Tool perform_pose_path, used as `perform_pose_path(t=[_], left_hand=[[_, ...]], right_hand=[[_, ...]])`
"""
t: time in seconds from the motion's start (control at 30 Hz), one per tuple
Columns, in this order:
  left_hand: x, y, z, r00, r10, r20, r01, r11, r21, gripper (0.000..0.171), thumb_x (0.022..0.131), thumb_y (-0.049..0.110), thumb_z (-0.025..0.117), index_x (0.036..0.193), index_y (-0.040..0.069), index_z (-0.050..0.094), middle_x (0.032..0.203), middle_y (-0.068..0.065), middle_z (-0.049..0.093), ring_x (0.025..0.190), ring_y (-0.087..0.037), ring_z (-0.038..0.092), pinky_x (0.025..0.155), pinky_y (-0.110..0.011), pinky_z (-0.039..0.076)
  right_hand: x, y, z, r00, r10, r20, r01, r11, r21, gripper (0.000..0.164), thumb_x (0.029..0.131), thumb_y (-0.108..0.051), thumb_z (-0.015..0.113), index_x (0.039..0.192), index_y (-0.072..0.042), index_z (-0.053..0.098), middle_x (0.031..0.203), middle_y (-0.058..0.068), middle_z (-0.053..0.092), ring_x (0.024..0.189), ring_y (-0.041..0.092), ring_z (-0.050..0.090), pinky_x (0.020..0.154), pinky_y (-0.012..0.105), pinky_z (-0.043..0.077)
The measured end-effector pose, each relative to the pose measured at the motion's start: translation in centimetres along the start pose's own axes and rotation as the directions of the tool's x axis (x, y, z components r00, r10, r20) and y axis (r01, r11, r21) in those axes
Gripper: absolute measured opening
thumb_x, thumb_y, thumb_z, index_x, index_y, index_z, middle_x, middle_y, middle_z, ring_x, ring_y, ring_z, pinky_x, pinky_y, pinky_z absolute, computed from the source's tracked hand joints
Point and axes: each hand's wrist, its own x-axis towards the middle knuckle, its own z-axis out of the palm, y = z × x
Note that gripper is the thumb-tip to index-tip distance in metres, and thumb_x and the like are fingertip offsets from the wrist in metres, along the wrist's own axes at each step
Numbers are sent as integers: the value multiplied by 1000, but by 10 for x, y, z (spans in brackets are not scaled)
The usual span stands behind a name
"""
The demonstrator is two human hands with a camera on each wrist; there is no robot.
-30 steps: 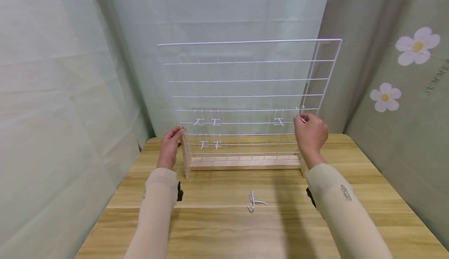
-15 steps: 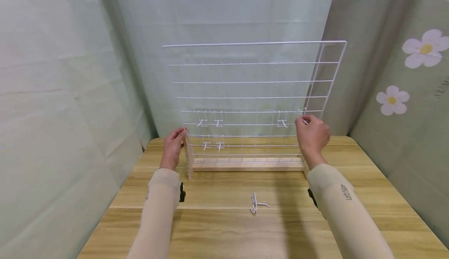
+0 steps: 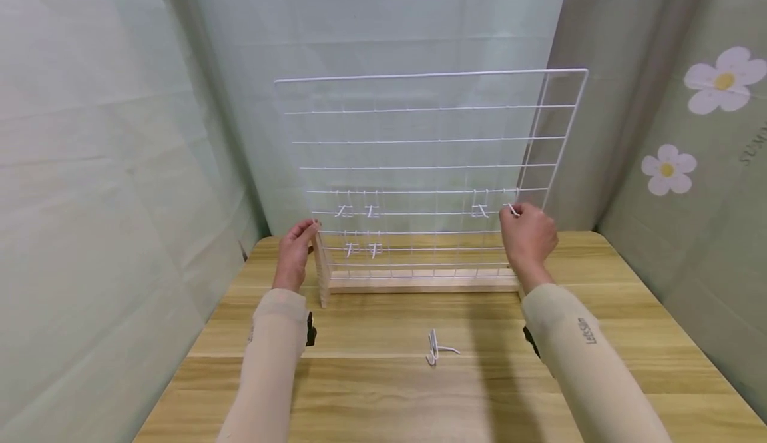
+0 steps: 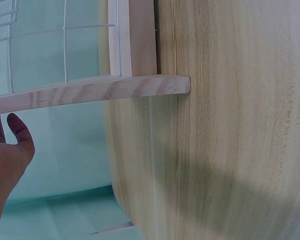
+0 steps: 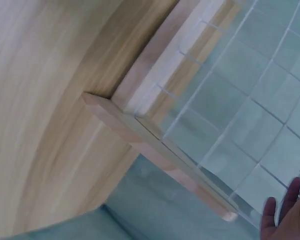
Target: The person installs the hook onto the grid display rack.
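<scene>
A white wire grid (image 3: pixel 431 75) stands upright in a pale wooden stand (image 3: pixel 419 285). At its left end, my left hand (image 3: pixel 293 253) pinches the top of the wooden side post (image 3: pixel 321 276); in the left wrist view, thumb and finger (image 4: pixel 22 131) meet that post (image 4: pixel 105 90) from outside. My right hand (image 3: pixel 527 238) pinches a white wire hook (image 3: pixel 512 210) against the grid's right part, its upper ends at a crosswire. The right wrist view shows only part of this hand (image 5: pixel 292 215) at the corner, most of the hook hidden.
Several white hooks hang on the grid: an upper-left pair, one a hook (image 3: pixel 344 210), a lower-left pair, one a hook (image 3: pixel 375 250), and a single hook (image 3: pixel 480 210) near my right hand. A loose hook (image 3: pixel 434 348) lies on the wooden table (image 3: pixel 371 396). Cloth curtains (image 3: pixel 120 230) surround it.
My right hand has moved down slightly with its hook, whose upper ends now sit lower at the crosswire. The left hand stays on the post; the view has shifted a little.
</scene>
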Motion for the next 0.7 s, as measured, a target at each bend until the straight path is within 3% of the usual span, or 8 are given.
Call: perform_pose_path(t=[0.23,0.57,0.7], left_hand=[[20,-23,-6,999,26,-34,-26,1000,3,33,99,29,63,125,7,60,128,-2,60,116,-15,51,107,-40,38],[20,-23,-7,998,40,-41,-40,999,4,26,99,27,62,120,10,61,127,-1,61,116,-15,51,106,-40,39],[22,-24,-6,998,51,-27,-51,999,-15,24,99,24,62,117,9,61,125,-1,61,114,-15,51,105,-40,39]], right_hand=[[-21,28,16,999,-9,43,7,999,32,29,93,-25,56,96,-5,76,89,14,73,80,34,65,61,45,44],[-35,41,31,990,-23,141,15,998,57,27,94,-30,61,101,-7,75,94,11,72,85,30,64,69,45,45],[-40,42,36,989,-50,142,39,996,76,24,92,-27,65,99,-7,76,92,10,73,85,29,65,68,46,48]])
